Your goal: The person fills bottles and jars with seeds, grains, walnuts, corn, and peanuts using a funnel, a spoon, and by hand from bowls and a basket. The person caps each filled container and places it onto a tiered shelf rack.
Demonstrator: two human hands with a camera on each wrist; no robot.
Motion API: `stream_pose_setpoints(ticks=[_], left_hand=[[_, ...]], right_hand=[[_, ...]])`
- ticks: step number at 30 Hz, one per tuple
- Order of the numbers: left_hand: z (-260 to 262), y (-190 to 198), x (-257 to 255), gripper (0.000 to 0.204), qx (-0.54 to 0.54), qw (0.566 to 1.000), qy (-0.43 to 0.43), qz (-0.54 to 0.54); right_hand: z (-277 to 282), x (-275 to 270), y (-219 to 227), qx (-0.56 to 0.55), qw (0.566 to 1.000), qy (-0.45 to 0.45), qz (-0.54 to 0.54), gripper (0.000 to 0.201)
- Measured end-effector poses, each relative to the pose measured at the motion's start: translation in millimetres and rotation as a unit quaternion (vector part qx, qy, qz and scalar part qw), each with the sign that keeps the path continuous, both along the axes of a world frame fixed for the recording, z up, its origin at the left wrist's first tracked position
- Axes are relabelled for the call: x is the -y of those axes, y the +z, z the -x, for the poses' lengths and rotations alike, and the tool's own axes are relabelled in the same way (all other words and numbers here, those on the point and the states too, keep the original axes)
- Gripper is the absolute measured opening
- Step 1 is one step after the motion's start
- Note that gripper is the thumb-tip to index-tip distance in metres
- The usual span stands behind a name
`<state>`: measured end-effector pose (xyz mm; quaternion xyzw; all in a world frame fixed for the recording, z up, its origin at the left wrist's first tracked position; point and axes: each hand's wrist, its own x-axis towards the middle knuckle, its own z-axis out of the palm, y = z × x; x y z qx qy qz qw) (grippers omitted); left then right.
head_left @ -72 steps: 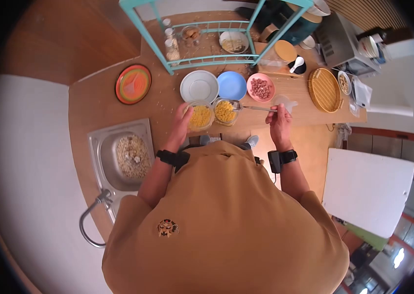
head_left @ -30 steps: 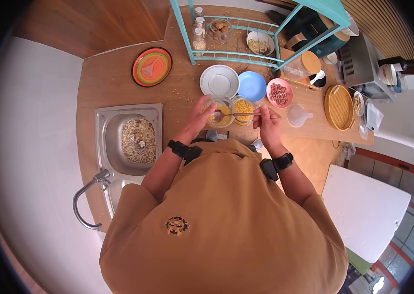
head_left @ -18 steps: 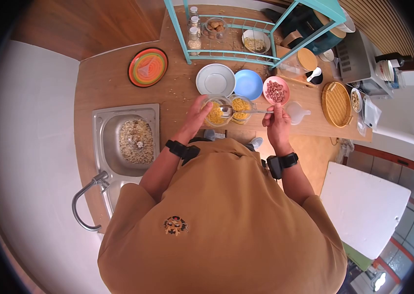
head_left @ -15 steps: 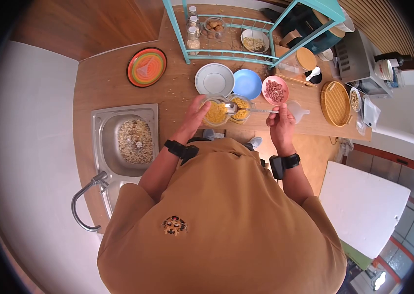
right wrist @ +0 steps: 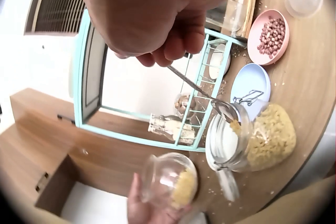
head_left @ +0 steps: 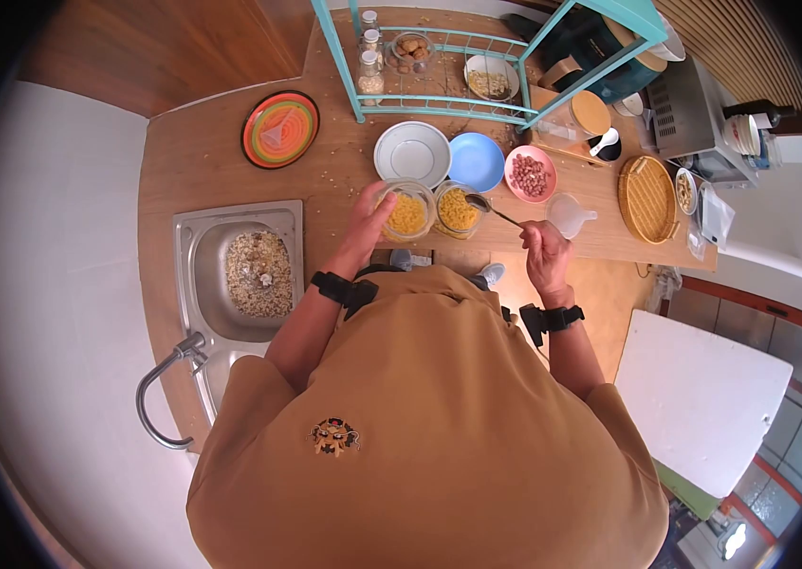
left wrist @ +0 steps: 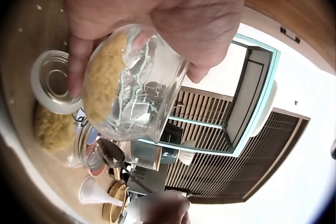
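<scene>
My left hand holds a round clear glass container, its lower part filled with small yellow pasta pieces. In the left wrist view that glass container is tilted, with fingers around its side. My right hand grips a metal spoon by its handle. The spoon's bowl sits at the mouth of a glass clip-lid jar, right beside the held container. In the right wrist view the jar is largely full of the same pasta, with several pieces at the spoon's tip.
Behind stand a white bowl, a blue bowl and a pink bowl of reddish-brown nuts or beans. A clear funnel lies right of the jar. The turquoise rack rises behind. A sink is at left.
The spoon has moved right, from over the held glass container to the mouth of the clip-lid jar. My right hand has drawn back slightly; the left keeps its hold.
</scene>
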<state>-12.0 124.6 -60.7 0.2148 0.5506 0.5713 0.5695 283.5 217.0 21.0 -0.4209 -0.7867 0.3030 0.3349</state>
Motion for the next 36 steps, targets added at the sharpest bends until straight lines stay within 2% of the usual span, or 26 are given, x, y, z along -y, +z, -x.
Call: stream_pose_setpoints(ticks=[3,5,6,8,9,10,12,13,15,17,19,22,24,25,27,28,30,32,34,36], left_hand=[[1.8,-5.2,0.2,0.054,-0.017,1.000,-0.005,-0.002],[3.5,-6.5,2.1,0.055,-0.032,0.999,-0.010,0.002],[3.1,-6.6,2.2,0.055,-0.036,0.999,-0.015,0.004],[2.1,-7.0,1.1,0.056,-0.039,0.999,-0.023,0.006],[2.0,-8.7,0.6,0.054,-0.040,0.999,-0.028,0.010],[1.4,-10.6,0.0,0.053,-0.041,0.999,-0.033,0.014],[-0.8,-2.0,-1.7,0.051,-0.021,0.999,-0.042,0.006],[-1.8,2.4,-2.5,0.049,-0.001,0.999,-0.046,-0.002],[-2.7,4.1,-2.8,0.049,-0.012,0.998,-0.054,-0.027],[-2.0,6.8,-2.9,0.048,-0.024,0.997,-0.059,-0.051],[0.0,10.5,-2.0,0.049,-0.082,0.992,-0.078,-0.059],[2.0,5.2,-0.2,0.049,-0.068,0.991,-0.085,-0.080],[-0.1,13.7,-0.9,0.049,-0.056,0.992,-0.078,-0.083],[-0.6,17.2,-1.3,0.049,-0.045,0.993,-0.073,-0.087],[-0.1,9.8,-2.6,0.050,-0.063,0.991,-0.071,-0.090],[-0.2,6.4,-3.2,0.050,-0.081,0.990,-0.069,-0.094],[-1.3,6.4,-3.5,0.051,-0.067,0.991,-0.070,-0.089],[-1.5,5.8,-3.4,0.052,-0.055,0.993,-0.069,-0.082],[-2.3,4.9,-3.5,0.044,-0.060,0.992,-0.088,-0.061],[-4.1,3.9,-3.6,0.049,-0.059,0.993,-0.081,-0.064]], right_hand=[[1.8,0.9,5.0,-0.053,0.998,-0.035,0.000,0.027],[5.2,2.1,10.9,-0.245,0.959,-0.115,0.090,0.032],[8.6,3.3,16.2,-0.245,0.958,-0.116,0.091,0.032],[19.5,6.3,30.9,-0.333,0.918,-0.113,0.183,0.037],[24.5,5.8,35.2,-0.322,0.928,-0.060,0.176,0.032],[30.7,5.8,41.8,-0.322,0.928,-0.063,0.175,0.032],[44.1,6.7,52.0,-0.118,0.988,0.062,0.074,0.020],[51.3,6.1,51.0,-0.118,0.989,0.059,0.073,0.020],[63.8,3.4,49.3,-0.063,0.982,0.167,-0.055,0.008],[68.8,2.8,49.4,-0.046,0.980,0.182,-0.064,0.006],[70.5,2.4,47.2,-0.030,0.976,0.201,-0.074,0.004],[64.8,4.8,39.2,-0.030,0.980,0.193,-0.027,0.009],[63.1,7.9,36.8,-0.026,0.982,0.154,0.110,0.019],[64.3,9.6,31.9,-0.026,0.982,0.154,0.110,0.019],[66.9,13.7,16.0,-0.140,0.959,0.059,0.241,0.031],[65.8,13.2,8.4,-0.140,0.959,0.058,0.240,0.031],[64.3,10.2,-3.1,-0.252,0.911,0.010,0.327,0.036],[60.3,8.7,-9.1,-0.264,0.899,-0.016,0.350,0.037],[56.8,6.3,-10.7,-0.275,0.886,-0.041,0.372,0.038],[53.6,3.8,-11.1,-0.289,0.871,-0.061,0.393,0.038]])
